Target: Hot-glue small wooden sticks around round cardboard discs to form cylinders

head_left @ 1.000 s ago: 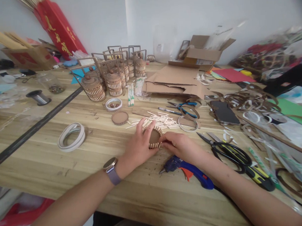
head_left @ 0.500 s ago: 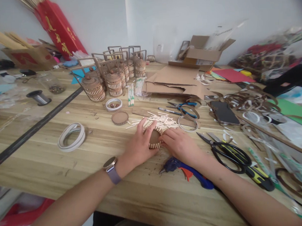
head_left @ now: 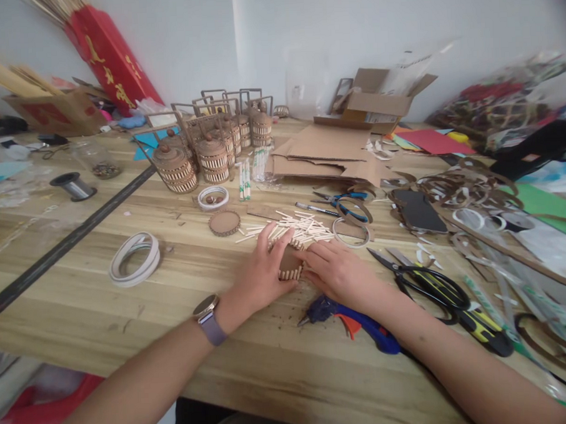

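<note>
Between my hands on the table lies a small round cardboard base [head_left: 291,261] edged with short upright wooden sticks. My left hand [head_left: 262,269] curves round its left side, with fingers at the far rim and thumb at the near one. My right hand [head_left: 335,266] grips the right edge, its fingers bent close against the sticks and partly hiding it. Just beyond my fingertips is a loose pile of short wooden sticks [head_left: 305,225]. A blue glue gun [head_left: 348,318] with an orange trigger lies below my right wrist. Left of the pile is another cardboard disc [head_left: 224,222].
Several finished stick-walled baskets with handles [head_left: 214,157] stand at the back. White tape rolls [head_left: 134,259] lie to the left. Black scissors [head_left: 431,290] and a yellow-black cutter [head_left: 488,334] lie right, near cardboard strips [head_left: 474,185]. Cardboard sheets [head_left: 329,144] lie behind the sticks.
My right fingers have shifted slightly at the base's right edge, and the thumb shows more apart from the other fingers. My left hand keeps its place round the base.
</note>
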A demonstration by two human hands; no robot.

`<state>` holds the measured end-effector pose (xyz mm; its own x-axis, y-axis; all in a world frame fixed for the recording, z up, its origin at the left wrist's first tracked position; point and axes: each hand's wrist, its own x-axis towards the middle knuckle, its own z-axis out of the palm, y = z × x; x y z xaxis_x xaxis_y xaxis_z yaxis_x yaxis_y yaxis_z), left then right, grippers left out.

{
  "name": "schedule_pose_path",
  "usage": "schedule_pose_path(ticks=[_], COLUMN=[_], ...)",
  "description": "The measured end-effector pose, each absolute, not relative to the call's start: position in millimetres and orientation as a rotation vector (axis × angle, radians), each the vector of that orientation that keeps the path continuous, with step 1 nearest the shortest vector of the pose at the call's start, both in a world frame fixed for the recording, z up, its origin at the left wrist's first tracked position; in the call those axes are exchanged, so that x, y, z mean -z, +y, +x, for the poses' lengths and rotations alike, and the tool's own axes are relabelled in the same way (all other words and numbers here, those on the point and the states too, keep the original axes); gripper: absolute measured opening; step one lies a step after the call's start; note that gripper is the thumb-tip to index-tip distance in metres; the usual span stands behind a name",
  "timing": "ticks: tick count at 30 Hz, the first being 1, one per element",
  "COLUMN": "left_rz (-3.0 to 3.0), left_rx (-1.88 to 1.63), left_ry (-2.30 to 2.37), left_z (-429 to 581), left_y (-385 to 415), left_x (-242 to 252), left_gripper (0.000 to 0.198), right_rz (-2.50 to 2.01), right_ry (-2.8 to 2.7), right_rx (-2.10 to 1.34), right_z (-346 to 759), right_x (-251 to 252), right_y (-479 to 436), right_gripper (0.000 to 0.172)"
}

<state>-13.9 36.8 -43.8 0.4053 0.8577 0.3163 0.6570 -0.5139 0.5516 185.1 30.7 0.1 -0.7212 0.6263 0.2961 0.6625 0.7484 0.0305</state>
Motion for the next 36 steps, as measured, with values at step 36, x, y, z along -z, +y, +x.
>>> schedule_pose_path(ticks=[36], left_rz=[2.271], left_rx=[-0.881], left_ry=[1.412], left_z=[-11], left_y=[29], left_x=[45], left_gripper=[0.114], right_rz=[-1.421], right_ry=[-1.454], right_rx=[-1.411], right_z=[239], right_x=[22], right_y=[-5], right_gripper=[0.036])
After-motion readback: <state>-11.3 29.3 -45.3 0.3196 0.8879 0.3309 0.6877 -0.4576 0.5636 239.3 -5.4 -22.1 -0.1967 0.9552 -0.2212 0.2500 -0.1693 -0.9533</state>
